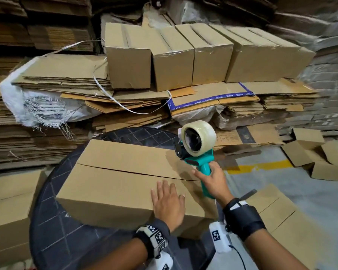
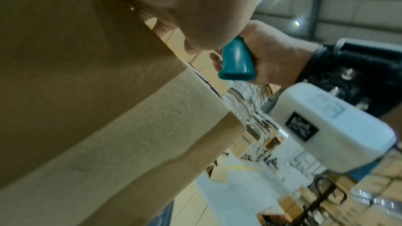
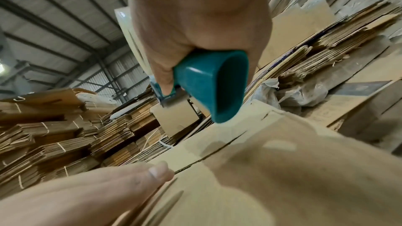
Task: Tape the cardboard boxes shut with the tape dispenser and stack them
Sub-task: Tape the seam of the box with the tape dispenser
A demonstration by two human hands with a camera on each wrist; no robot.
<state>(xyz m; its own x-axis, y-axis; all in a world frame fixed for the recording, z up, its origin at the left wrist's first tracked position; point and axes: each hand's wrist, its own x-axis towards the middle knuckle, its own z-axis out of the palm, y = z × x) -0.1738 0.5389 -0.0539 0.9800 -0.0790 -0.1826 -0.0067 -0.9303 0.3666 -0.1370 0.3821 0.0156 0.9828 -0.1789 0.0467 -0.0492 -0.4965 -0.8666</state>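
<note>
Fingers: my right hand clamps 1 tape dispenser; my left hand, fingers straight and together, presses 1 cardboard box.

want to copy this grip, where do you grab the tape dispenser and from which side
By the teal handle of the tape dispenser, from behind and below, as the right hand does: the handle slants back toward the person, leaving the roll and cutter end free over the box seam.

A warehouse or packing depot — flattened cardboard stacks crowd the walls, a row of made-up boxes sits on more flats, a corrugated metal roof (steel-trussed) spans overhead, and the concrete floor carries yellow paint.
</note>
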